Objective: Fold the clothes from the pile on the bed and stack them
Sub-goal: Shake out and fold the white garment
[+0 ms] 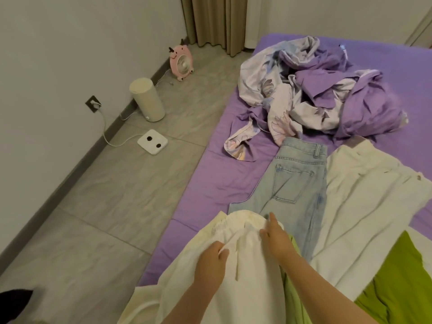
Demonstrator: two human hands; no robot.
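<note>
Head view: both hands on white trousers (243, 258) at near edge of bed (210, 178) — smoothing the waistband, I'd say; next move prob. needs legs laid flat. Left hand (211, 263) pinches fabric by the drawstring; right hand (275, 237) lies flat, fingers loosely spread. Jeans (297, 183) lie just beyond.

White drawstring trousers (243, 260) lie at the bed's (210, 183) near edge, beside flat light-blue jeans (294, 181), a spread cream garment (364, 199) and a green one (402, 281).
</note>
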